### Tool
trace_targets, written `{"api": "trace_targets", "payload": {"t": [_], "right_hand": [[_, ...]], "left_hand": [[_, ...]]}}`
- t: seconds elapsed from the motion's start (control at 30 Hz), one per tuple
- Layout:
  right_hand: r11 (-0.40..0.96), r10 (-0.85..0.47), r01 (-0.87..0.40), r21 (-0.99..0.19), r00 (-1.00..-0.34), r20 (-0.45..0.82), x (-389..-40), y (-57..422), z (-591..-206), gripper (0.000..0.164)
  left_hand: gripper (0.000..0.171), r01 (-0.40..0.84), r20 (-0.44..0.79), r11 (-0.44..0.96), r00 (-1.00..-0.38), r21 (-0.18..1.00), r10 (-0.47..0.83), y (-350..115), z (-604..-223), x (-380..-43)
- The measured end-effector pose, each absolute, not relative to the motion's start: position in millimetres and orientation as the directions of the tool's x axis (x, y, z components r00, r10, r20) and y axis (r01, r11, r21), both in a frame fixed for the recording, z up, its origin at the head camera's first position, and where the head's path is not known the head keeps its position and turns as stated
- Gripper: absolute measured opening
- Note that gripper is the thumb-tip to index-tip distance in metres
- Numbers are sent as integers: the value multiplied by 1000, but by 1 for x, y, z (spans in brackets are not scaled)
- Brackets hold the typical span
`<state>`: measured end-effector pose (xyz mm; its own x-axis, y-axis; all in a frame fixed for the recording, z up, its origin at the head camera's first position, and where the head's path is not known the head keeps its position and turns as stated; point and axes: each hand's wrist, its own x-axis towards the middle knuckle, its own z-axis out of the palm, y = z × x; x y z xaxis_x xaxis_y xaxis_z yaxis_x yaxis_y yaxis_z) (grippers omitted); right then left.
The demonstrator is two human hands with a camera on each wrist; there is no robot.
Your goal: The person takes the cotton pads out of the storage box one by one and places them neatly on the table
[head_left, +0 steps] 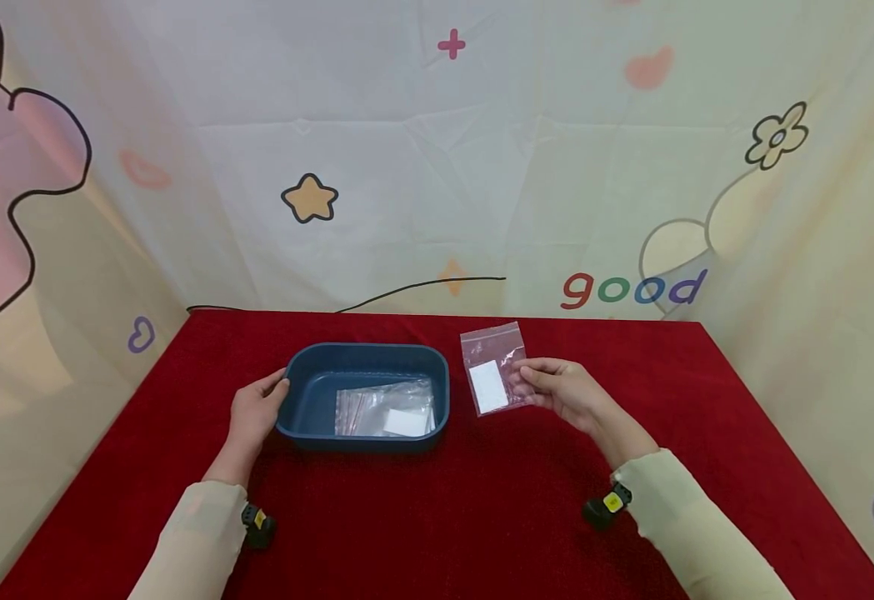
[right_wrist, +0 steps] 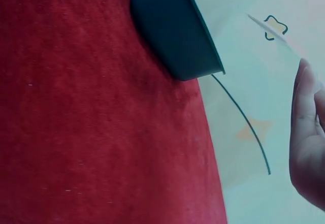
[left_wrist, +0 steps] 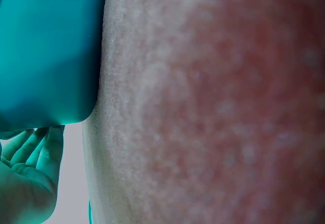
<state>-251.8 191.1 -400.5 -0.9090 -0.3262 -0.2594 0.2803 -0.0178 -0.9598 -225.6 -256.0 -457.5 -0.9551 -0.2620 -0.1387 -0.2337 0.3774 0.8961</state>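
Note:
In the head view a blue plastic bin stands on the red cloth, with my left hand gripping its left end at the rim. The left wrist view has the bin's wall close up, and the fingers lie against it. Several clear zip bags lie inside the bin, a white card showing at their right. To the right of the bin, my right hand pinches one clear zip bag by its right edge. A white card shows in that bag. From the right wrist, the bag appears edge-on above the fingertips.
The red cloth covers the table. Behind it and at both sides hangs a pale printed curtain with stars, hearts and the word "good". Small black devices are strapped at the left wrist and the right wrist.

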Motion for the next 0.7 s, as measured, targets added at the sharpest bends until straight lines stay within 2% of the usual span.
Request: {"api": "trace_targets", "payload": {"t": [0.1,0.53,0.7], "right_hand": [[-44,-310,311,-949,-908,-283,-249,193,-406,21],[-102,-304,376,-921,-893,-331,-243,196,-430,38],[-130,-325,418,-899,-875,-360,-244,194,-436,39]], "left_hand": [[48,-240,-146,373,-954,896,-263,-256,-458,-225],[49,-244,-155,364,-954,899,-257,-255,-453,-224],[49,-250,-164,349,-952,903,-257,-255,-454,-224]]}}
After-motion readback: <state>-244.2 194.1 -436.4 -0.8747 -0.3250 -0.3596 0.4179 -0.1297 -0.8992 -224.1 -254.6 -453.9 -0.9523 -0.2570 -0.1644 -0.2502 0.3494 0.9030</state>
